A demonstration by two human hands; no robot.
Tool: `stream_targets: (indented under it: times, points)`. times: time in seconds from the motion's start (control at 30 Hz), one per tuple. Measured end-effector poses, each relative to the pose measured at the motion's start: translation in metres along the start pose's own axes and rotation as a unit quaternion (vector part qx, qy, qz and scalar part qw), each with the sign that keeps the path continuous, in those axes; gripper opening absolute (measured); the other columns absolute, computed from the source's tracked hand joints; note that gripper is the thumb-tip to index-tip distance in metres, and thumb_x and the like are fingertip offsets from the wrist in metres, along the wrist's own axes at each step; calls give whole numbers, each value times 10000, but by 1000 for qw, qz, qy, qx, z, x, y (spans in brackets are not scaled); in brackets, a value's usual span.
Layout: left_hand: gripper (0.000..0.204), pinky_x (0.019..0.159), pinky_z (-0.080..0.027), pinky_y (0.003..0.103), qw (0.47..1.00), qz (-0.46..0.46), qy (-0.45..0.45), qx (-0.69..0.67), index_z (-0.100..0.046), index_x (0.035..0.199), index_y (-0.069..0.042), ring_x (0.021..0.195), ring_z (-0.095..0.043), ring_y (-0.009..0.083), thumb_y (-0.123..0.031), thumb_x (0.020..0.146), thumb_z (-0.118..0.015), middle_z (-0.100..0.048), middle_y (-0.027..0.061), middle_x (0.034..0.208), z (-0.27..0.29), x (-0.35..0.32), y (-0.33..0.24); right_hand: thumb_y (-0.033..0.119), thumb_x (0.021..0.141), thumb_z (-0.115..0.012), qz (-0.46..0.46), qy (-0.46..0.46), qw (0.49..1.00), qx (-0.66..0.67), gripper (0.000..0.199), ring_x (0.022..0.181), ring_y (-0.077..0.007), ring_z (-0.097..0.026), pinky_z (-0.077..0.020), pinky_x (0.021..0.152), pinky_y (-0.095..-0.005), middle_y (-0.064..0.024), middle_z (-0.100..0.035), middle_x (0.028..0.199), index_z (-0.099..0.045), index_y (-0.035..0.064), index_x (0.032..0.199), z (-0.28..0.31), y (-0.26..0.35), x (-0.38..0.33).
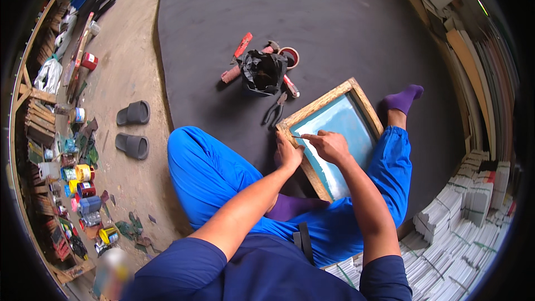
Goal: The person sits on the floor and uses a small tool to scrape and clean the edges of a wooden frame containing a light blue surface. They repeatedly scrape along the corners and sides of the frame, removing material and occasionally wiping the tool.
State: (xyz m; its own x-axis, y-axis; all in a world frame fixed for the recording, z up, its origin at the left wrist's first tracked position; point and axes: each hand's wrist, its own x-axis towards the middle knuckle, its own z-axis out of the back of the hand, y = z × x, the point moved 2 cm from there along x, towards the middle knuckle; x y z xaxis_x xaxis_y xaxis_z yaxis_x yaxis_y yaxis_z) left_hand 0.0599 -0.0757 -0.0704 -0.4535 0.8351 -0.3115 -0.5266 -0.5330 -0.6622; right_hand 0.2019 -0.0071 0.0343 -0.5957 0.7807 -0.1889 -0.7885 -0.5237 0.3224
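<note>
Our right hand (330, 146) pinches a thin tool (297, 136) at a corner of the frame (316, 102); our left hand (288, 151) grips that corner. The frame lies between our legs (209, 159). We're apparently working its edge, which calls for steady bracing. Our grip hides most of the tool; the bag's (259, 86) inside is too dark.

There are two hands, one left hand (290, 153) and one right hand (330, 146), with one wooden frame (316, 103) and one slim tool (297, 136). Nearby are one black bag (262, 73), one pair of pliers (275, 111), one roll of tape (296, 60), one red tool (242, 45) and one red-and-white tool (291, 86). Two purple socks (404, 98) and two dark slippers (134, 113) show, while the paint pots (84, 173) and white bundles (473, 203) are too crowded to count.
</note>
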Motion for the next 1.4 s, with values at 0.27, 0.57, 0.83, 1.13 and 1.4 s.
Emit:
stream_targets:
  times: [0.27,0.57,0.83,1.13,1.4]
  points:
    - [1081,1007,-515,473,998,15,59,1,-200,1561,11,1269,-568,409,-325,759,-841,-482,238,1445,15,19,2,273,959,-607,33,-43,998,9,298,675,-263,-682,-550,584,-411,-41,-647,751,-749,373,1200,2,-6,33]
    - [1021,916,-535,471,998,-39,42,-40,-363,1480,42,1154,-605,411,-461,747,-865,-546,230,1292,11,15,17,227,911,-604,67,-29,995,-66,364,655,-236,-693,-543,545,-374,-32,-633,726,-741,384,1209,-1,-9,58]
    - [844,758,-526,461,990,-116,-17,-75,-484,1351,53,920,-613,382,-462,791,-848,-551,173,1037,9,3,21,227,902,-625,107,-62,986,-107,379,629,-196,-666,-511,526,-351,-7,-593,713,-737,402,1219,2,-7,60]
    - [779,731,-526,461,989,-114,-17,-89,-518,1281,34,906,-619,382,-484,795,-839,-556,171,1033,14,3,17,202,883,-619,85,-33,990,-106,423,690,-210,-698,-540,582,-355,-27,-653,807,-715,401,1244,0,-8,57]
    - [661,718,-513,475,987,-126,-26,-97,-547,1116,30,883,-608,404,-474,801,-837,-545,178,993,15,3,15,208,889,-609,125,-53,973,-185,440,737,-207,-699,-541,607,-338,-23,-663,884,-687,359,1295,-3,1,52]
